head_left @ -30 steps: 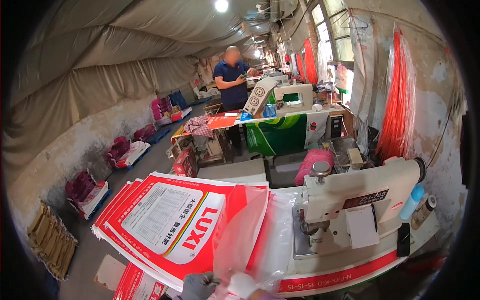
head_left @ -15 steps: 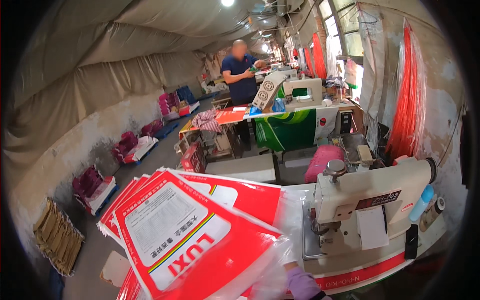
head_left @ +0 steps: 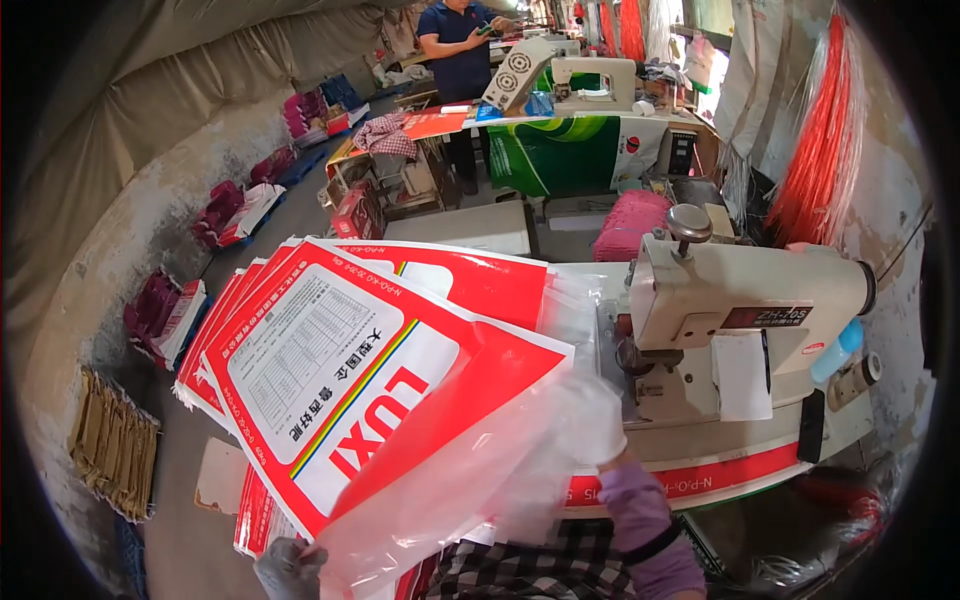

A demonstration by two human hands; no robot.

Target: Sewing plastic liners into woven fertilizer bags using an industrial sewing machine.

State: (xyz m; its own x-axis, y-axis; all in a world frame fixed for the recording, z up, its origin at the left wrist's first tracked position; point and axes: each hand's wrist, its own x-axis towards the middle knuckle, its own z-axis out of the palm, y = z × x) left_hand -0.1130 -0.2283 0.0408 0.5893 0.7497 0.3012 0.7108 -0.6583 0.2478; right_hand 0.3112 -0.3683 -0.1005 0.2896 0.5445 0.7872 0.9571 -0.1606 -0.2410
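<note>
A stack of red and white printed plastic sacks [head_left: 375, 345] fans out over the left part of the sewing table. The top sack's near end is raised, and its clear plastic liner [head_left: 450, 500] hangs between my hands. My left hand [head_left: 288, 570], in a grey glove, is closed on the sack's near left corner at the lower edge. In a white glove, my right hand [head_left: 597, 415] touches the liner near the sack's right corner; its fingers are smeared by motion. Just beyond the right hand stands a cream sewing machine [head_left: 740, 300], its needle area partly hidden.
A black phone [head_left: 812, 426] and a light blue bottle [head_left: 838, 352] are at the table's right. Red strands [head_left: 825, 140] hang on the wall. Ahead, a person [head_left: 460, 50] stands behind another machine table draped in green [head_left: 560, 155]. Brown bundled sacks [head_left: 112, 440] lie on the left floor.
The view has tilted down, so both my gloved hands now show. The top sack's near end has been lifted and folded, showing more clear liner.
</note>
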